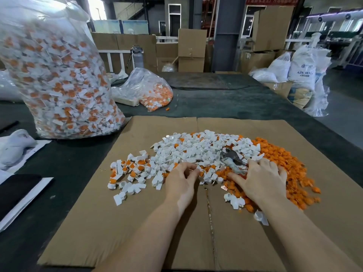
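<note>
A heap of small white plastic parts (198, 148) lies on a flat cardboard sheet (110, 222), with a heap of orange caps (282, 163) to its right. Assembled white-and-orange pieces (129, 169) are scattered at the left. My left hand (181, 181) sits at the near edge of the white heap, its fingertips curled together on a small white part. My right hand (259, 181) lies spread, palm down, over the orange caps. A grey metal tool (230, 159) rests on the heap just beyond my right fingers.
A tall clear bag (57, 75) full of white-and-orange pieces stands at the left. A smaller bag (149, 91) lies behind it on the dark table (225, 103). Papers and a black item (17, 189) lie at the left edge. Cardboard boxes (192, 50) and white sacks (302, 69) stand beyond.
</note>
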`<state>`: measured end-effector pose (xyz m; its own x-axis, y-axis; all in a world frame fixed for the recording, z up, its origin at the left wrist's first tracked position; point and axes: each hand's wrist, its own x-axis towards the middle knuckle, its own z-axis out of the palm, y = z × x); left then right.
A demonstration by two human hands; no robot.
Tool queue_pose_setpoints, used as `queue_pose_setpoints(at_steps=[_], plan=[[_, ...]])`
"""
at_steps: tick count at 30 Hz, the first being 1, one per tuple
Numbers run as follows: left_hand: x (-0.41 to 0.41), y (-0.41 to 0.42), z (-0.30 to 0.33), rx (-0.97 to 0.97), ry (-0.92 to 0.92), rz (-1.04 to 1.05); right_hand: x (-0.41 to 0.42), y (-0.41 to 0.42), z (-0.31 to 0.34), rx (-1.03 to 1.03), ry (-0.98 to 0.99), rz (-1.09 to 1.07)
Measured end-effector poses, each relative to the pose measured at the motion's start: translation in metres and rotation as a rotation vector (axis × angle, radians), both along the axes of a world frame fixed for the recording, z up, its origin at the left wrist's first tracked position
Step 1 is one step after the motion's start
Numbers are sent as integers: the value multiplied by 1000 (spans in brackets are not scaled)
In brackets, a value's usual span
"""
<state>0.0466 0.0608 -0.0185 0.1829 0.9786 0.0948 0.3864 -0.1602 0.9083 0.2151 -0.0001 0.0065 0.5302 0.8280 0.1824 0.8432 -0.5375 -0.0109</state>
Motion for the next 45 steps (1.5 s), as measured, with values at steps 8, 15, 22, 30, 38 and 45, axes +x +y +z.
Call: queue_pose_setpoints(at_steps=[8, 15, 22, 30, 38, 45], plan=[[0, -1, 2, -21, -93, -41, -53, -2, -17, 557, 52, 512], [-7, -5, -2, -19, -151, -139, -60, -1, -27, 651, 126, 553], [-5, -7, -5, 35, -62, -182, -59, -5, -29, 744, 137, 501], [-5, -9, -4, 83, -2, -177, -59, -8, -29, 692, 166, 546], [-4, -12, -4, 104, -19, -138, -59, -6, -30, 678, 125, 531], [-26, 0, 6, 248, 119, 125, -58, -6, -30, 707, 161, 526]])
